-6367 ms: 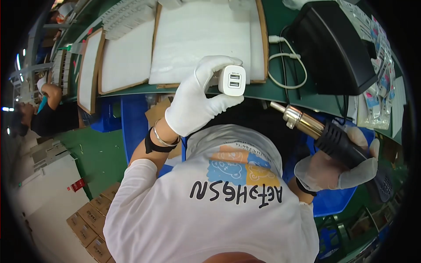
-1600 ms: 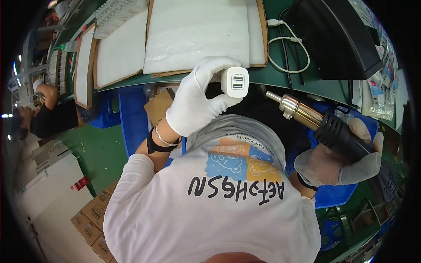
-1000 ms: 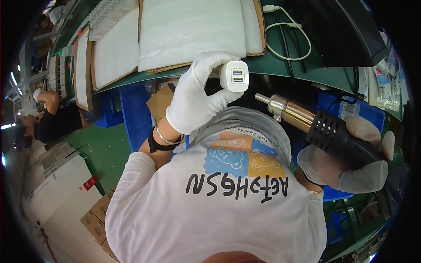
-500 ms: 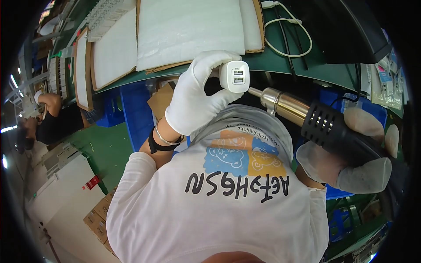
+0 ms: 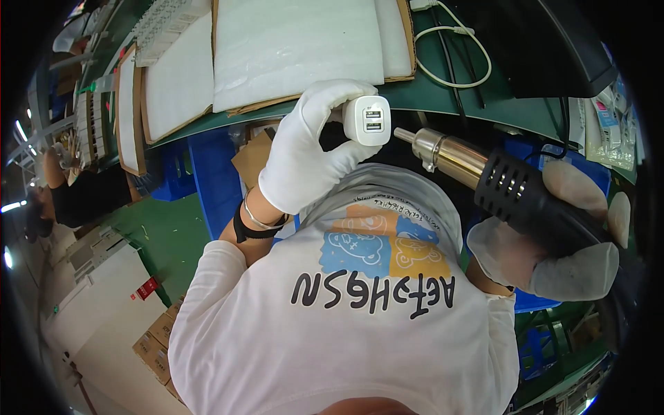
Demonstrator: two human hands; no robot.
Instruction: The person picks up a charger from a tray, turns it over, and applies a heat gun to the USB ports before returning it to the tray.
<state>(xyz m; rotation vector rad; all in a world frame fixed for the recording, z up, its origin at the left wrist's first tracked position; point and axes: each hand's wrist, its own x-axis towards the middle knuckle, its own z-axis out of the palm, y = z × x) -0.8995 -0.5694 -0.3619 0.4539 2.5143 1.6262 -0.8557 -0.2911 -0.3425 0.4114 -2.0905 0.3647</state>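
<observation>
At nine o'clock I have a co-worker, then, toward eleven, cardboard trays holding white foam sheets on the worktop. My left grip clasps a charger just past twelve, ports facing me, long axis running away. My right grip wraps a hot-air gun at three, nozzle aimed toward ten, just beside the charger; a black machine stands at two.

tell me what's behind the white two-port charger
Behind the charger, the near edge of the green table shows, with dark space below it. The left hand grips the charger; its rear end and whatever lies directly behind it are covered.
</observation>
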